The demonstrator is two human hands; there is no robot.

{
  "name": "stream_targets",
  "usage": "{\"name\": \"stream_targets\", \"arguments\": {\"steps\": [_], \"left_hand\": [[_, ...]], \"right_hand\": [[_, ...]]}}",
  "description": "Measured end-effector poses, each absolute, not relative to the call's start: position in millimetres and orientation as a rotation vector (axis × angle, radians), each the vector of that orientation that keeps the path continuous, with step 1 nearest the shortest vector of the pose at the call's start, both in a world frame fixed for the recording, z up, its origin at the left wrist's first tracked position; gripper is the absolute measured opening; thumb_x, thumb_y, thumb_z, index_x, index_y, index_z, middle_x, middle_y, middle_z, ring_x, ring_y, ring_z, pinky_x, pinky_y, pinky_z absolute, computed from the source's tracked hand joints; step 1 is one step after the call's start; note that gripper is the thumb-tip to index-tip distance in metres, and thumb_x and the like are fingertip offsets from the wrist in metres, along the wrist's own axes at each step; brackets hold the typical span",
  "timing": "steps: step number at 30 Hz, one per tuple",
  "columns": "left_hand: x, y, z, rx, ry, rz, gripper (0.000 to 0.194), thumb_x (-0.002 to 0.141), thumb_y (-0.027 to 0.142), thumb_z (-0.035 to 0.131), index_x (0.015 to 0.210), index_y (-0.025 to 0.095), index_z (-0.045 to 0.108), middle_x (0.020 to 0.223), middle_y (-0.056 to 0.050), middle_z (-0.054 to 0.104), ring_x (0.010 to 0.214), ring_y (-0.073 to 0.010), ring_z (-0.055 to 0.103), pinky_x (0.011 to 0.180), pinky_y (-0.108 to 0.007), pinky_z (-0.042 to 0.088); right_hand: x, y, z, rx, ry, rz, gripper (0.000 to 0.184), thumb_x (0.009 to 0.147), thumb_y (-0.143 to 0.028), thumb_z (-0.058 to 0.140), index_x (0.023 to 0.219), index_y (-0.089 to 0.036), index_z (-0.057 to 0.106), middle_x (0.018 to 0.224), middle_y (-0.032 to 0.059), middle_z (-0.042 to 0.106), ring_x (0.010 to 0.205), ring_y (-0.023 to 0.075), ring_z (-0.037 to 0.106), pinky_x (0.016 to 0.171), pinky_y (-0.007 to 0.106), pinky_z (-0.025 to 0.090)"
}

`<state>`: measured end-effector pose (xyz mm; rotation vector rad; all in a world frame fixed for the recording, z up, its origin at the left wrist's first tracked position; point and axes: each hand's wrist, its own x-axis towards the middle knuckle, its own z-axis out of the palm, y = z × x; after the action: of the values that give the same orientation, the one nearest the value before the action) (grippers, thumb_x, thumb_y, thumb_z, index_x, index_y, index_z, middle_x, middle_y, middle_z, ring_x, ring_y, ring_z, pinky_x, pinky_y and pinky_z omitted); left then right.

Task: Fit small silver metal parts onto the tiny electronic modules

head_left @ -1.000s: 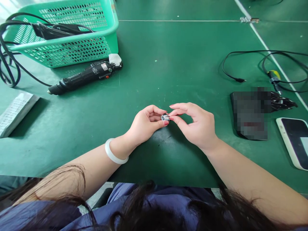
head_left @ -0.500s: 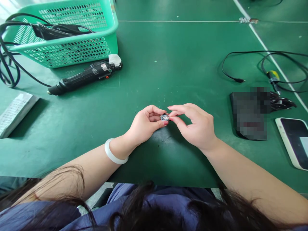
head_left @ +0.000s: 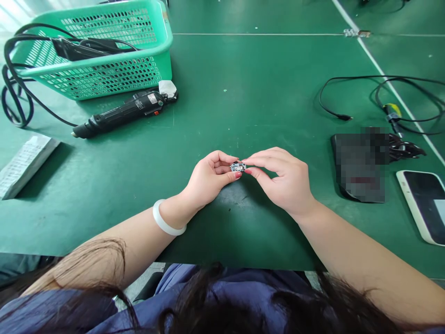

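Observation:
A small silver-and-black part (head_left: 238,167), with fine metallic detail on its upper face, is held above the green table near its front edge. My left hand (head_left: 212,176) grips its left side between the thumb below and the bent fingers above. From the right, my right hand (head_left: 283,178) pinches the part's right end with thumb and index finger. The fingertips cover both ends of the part, and its exact kind is too small to make out.
On the left lie a black electric screwdriver (head_left: 121,113), a green basket (head_left: 107,76) with a black cabled device inside, and a wrapped grey block (head_left: 28,164). To the right are a blurred black object (head_left: 361,169), a phone (head_left: 422,204) and a black cable (head_left: 328,104).
My right index finger has come down onto the part's right end; earlier it was raised apart. The left hand keeps its hold, and the view has shifted slightly.

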<state>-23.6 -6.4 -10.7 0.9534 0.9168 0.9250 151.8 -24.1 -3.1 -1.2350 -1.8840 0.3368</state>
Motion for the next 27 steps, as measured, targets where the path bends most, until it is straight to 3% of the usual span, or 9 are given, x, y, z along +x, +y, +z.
{"name": "stream_targets", "arguments": {"steps": [13,27], "left_hand": [[-23.6,-5.7,-12.3,0.978,0.915,0.92,0.027,0.065,0.014,0.078,0.083,0.014,0.058,0.091,-0.003,0.07,0.083,-0.0127,0.067,0.09,-0.037,0.052],[-23.2,-5.7,-12.0,0.994,0.925,0.919,0.026,0.066,0.013,0.077,0.084,0.014,0.058,0.09,-0.003,0.07,0.084,-0.0131,0.067,0.091,-0.037,0.052]], "right_hand": [[149.2,-23.7,-4.3,-1.147,-1.911,0.265,0.015,0.085,-0.019,0.064,0.085,-0.026,0.077,0.084,0.0018,0.075,0.077,0.0175,0.066,0.072,0.036,0.056],[149.1,-23.3,-5.6,-1.172,-1.904,0.299,0.016,0.085,-0.02,0.062,0.086,-0.027,0.077,0.086,0.0016,0.075,0.079,0.018,0.067,0.073,0.037,0.056]]}}
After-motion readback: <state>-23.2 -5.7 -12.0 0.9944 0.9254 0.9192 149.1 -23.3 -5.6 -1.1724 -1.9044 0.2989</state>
